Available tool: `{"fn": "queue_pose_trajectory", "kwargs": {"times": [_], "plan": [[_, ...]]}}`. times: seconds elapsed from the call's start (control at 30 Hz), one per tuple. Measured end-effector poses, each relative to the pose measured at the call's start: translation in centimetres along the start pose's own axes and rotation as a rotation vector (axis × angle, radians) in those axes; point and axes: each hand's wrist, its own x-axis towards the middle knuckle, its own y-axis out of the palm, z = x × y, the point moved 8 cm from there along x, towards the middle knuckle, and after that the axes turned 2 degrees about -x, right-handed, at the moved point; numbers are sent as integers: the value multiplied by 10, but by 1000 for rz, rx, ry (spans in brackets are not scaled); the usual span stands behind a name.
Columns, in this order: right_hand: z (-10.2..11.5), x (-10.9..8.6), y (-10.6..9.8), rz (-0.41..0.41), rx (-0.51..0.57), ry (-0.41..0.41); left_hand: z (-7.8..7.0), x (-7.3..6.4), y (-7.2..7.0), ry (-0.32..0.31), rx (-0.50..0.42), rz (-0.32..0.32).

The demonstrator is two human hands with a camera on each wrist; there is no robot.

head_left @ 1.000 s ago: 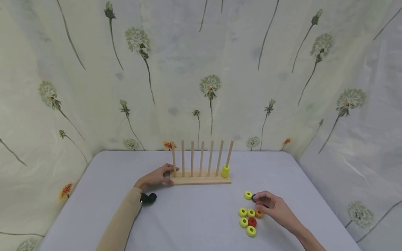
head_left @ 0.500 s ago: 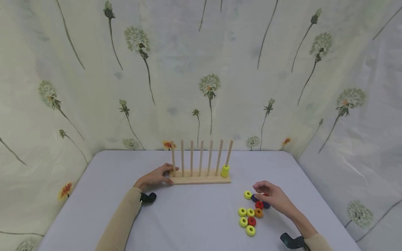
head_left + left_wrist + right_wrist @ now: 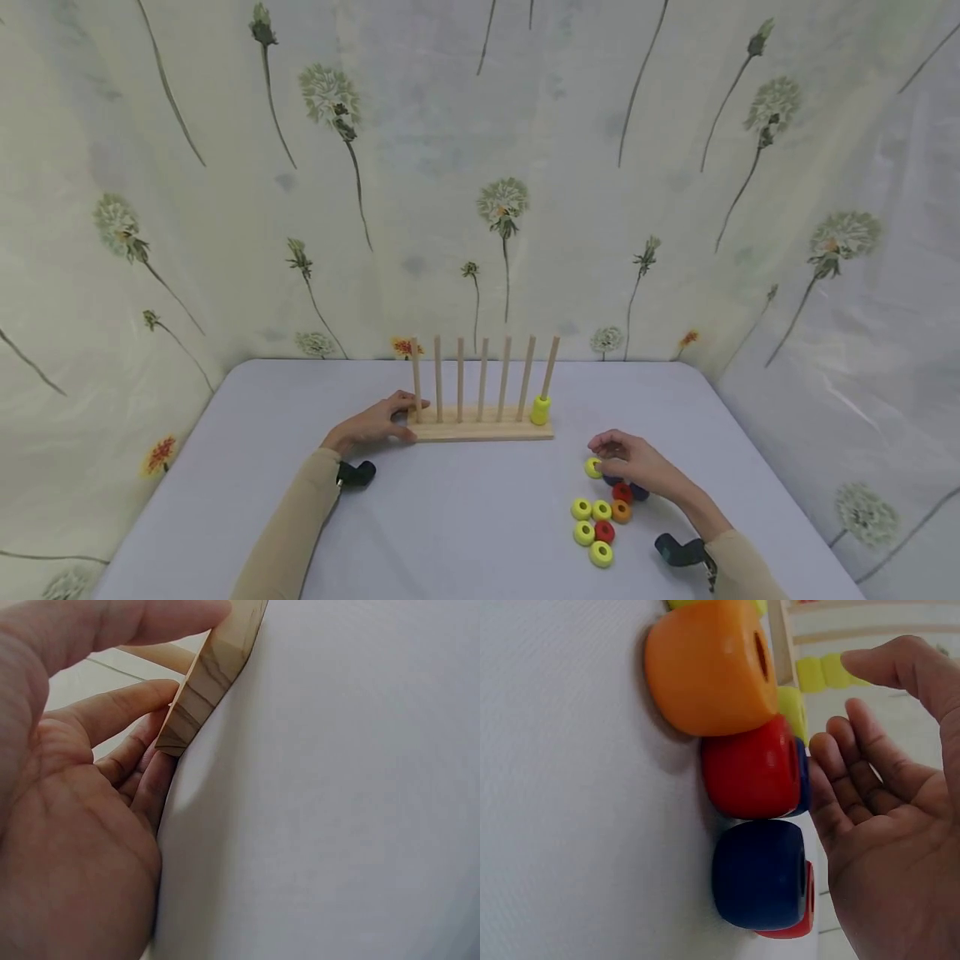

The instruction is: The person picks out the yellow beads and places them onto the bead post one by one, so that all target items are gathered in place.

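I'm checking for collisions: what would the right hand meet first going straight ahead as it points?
Probably the yellow beads on the rightmost peg, though, with height unclear, the right hand could first brush the loose yellow bead by its thumb.

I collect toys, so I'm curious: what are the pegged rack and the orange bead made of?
The rack: probably wood, pale and seemingly unvarnished, since dark grain lines show on its end. The orange bead: perhaps painted wood or plastic; its smooth, slightly shiny surface shows no grain.
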Motion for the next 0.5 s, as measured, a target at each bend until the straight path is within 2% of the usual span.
{"fn": "queue_pose_trajectory", "kwargs": {"times": [0.23, 0.5], "plan": [[-4, 1, 9, 43, -11, 3, 1, 1, 1, -5, -7, 6], [-5, 2, 13, 48, -101, 11, -1, 1, 1, 19, 4, 6]]}}
